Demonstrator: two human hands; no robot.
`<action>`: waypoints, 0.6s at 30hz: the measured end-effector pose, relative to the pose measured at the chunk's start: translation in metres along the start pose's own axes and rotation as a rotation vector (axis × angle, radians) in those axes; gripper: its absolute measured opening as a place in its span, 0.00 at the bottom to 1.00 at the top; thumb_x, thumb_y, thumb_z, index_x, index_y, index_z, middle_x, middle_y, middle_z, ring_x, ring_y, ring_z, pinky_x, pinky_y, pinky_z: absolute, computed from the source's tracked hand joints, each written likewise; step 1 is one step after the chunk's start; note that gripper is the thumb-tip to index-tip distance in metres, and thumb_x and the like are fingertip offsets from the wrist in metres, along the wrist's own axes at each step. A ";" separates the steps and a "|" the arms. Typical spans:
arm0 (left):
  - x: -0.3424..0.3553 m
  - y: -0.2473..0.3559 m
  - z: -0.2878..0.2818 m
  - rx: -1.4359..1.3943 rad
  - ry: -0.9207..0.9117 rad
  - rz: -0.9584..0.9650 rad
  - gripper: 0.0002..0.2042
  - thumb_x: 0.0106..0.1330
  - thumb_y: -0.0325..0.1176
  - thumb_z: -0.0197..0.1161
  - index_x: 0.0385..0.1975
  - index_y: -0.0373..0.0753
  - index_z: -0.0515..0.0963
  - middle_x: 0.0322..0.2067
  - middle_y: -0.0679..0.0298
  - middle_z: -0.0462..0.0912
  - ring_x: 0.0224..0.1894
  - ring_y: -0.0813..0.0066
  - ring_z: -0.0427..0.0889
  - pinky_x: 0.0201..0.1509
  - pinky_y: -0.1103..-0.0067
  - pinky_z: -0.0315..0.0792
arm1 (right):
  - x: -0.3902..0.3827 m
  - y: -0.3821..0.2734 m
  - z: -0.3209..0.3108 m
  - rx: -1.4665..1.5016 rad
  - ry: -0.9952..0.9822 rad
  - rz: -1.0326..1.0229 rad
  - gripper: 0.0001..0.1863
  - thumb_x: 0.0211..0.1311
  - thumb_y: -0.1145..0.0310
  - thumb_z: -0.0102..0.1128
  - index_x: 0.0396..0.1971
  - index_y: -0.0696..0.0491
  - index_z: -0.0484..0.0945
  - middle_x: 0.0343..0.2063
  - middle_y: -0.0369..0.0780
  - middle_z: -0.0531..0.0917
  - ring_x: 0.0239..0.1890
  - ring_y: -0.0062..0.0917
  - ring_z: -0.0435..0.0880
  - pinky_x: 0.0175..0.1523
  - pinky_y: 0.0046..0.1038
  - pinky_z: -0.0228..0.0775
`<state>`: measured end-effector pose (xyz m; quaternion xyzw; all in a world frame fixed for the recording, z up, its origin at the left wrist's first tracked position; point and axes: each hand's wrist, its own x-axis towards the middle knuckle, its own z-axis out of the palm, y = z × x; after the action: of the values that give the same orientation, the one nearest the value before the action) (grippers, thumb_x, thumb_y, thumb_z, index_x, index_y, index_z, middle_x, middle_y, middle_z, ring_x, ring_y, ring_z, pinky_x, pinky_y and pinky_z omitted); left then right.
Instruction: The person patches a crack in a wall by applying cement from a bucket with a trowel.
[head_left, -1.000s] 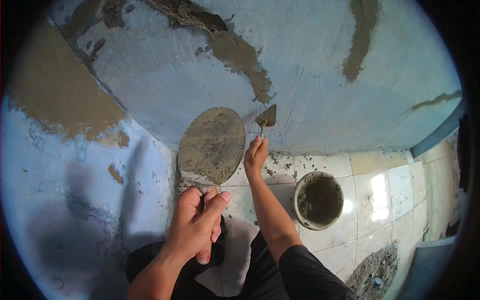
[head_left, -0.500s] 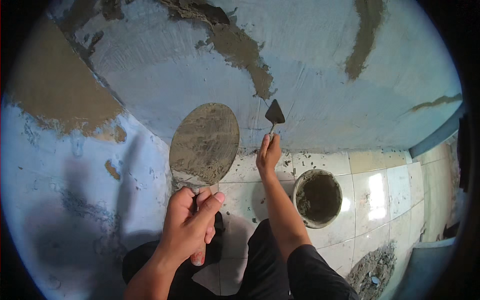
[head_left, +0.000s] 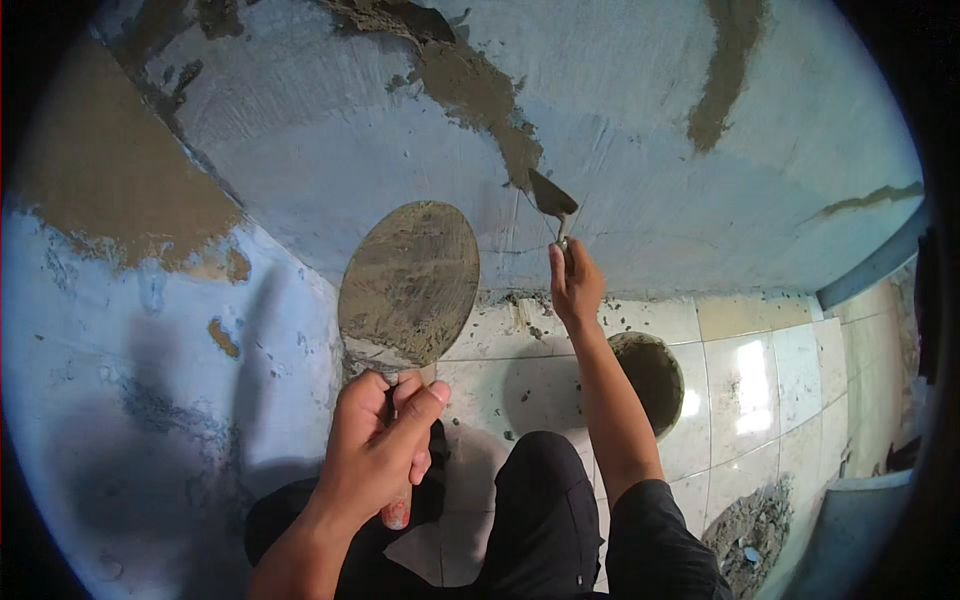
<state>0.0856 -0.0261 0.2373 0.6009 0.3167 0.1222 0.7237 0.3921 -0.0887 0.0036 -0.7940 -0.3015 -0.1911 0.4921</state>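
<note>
My left hand [head_left: 385,430] is wrapped round the red-tipped handle of an oval mortar board [head_left: 410,285], whose flat face is smeared with grey-brown mortar. Closed on a small pointed trowel [head_left: 552,196], my right hand [head_left: 580,285] reaches forward to the pale blue wall. The trowel's blade lies at the lower end of a long mortar patch [head_left: 470,95]; whether it touches the wall I cannot tell for sure. Beneath my right forearm stands a round bucket [head_left: 655,385] with mortar inside, partly hidden by the arm.
A wide mortar area [head_left: 110,170] covers part of the left wall. Another mortar strip [head_left: 725,75] runs down the wall at upper right. Crumbs of mortar dot the tiled floor [head_left: 640,318] along the wall. A heap of grey mortar [head_left: 750,540] lies at lower right.
My right hand has moved right and a little forward, and the trowel has turned so its tip points left toward the patch. My left hand and the mortar board stay nearly still.
</note>
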 end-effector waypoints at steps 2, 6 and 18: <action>-0.001 0.000 -0.002 -0.002 0.005 -0.004 0.15 0.75 0.29 0.60 0.27 0.45 0.61 0.17 0.72 0.65 0.15 0.86 0.66 0.15 0.83 0.64 | 0.002 -0.004 0.001 0.019 -0.063 0.021 0.14 0.72 0.58 0.63 0.36 0.54 0.76 0.21 0.44 0.78 0.23 0.43 0.78 0.29 0.37 0.67; 0.001 -0.002 -0.001 0.003 -0.003 -0.007 0.15 0.75 0.29 0.60 0.27 0.45 0.61 0.17 0.72 0.65 0.15 0.86 0.66 0.14 0.83 0.64 | 0.010 -0.004 0.005 0.070 -0.189 0.109 0.16 0.74 0.55 0.60 0.35 0.54 0.75 0.19 0.45 0.75 0.22 0.46 0.76 0.29 0.40 0.64; -0.006 0.000 -0.006 0.016 0.006 0.009 0.14 0.75 0.29 0.59 0.27 0.44 0.62 0.15 0.70 0.66 0.13 0.84 0.65 0.14 0.82 0.64 | 0.032 0.026 0.000 0.013 -0.199 -0.005 0.17 0.75 0.55 0.59 0.34 0.53 0.72 0.19 0.46 0.75 0.23 0.46 0.75 0.29 0.39 0.65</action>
<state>0.0770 -0.0249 0.2389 0.6077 0.3171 0.1248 0.7173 0.4330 -0.0882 0.0059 -0.8050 -0.3524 -0.1104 0.4644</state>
